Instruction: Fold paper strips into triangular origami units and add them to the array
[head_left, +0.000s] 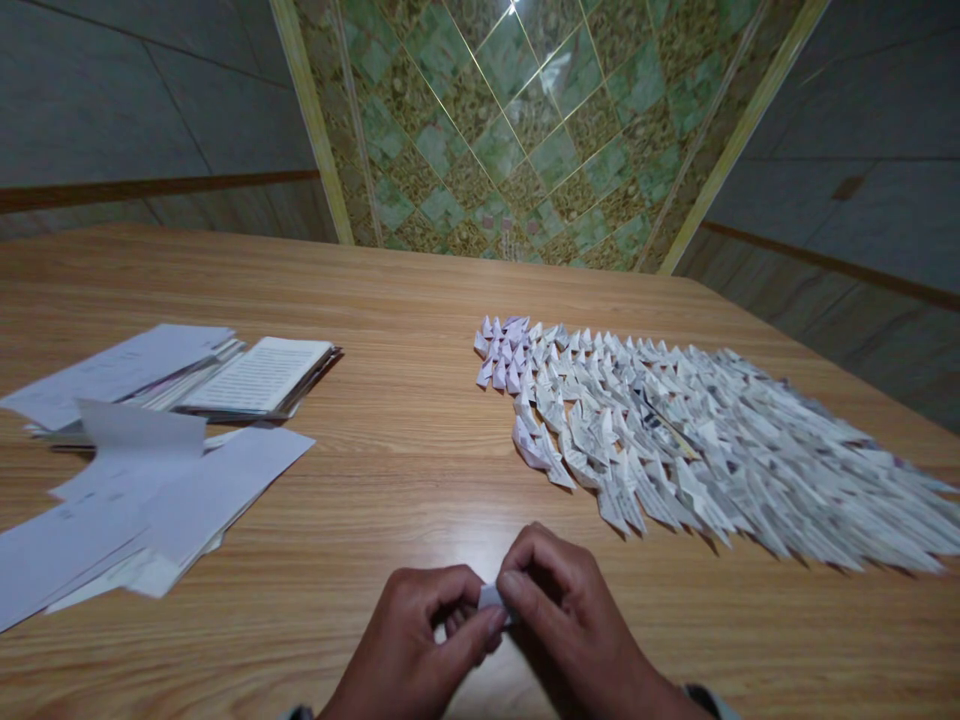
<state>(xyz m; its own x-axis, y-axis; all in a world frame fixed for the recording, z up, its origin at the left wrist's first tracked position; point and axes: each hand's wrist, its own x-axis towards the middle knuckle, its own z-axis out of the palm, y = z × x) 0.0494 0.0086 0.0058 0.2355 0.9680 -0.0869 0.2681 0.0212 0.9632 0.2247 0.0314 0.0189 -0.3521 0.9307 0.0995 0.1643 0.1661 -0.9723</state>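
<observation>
Grips brought together: a small folded paper piece [491, 598] is pinched between left grip [409, 640] and right grip [562, 620], just above the wooden counter [390, 300]. Rows of folded paper units [675, 440] are laid ahead, loose sheets [157, 510] to the left. Slackened pressure could let the piece slip; a careless reach could scatter the rows.

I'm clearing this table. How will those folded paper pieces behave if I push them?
The folded paper pieces look very light and probably crush easily if squeezed, being thin printed paper. They lie loose and overlapping in rows, so a push would likely slide and scatter several at once.
</observation>
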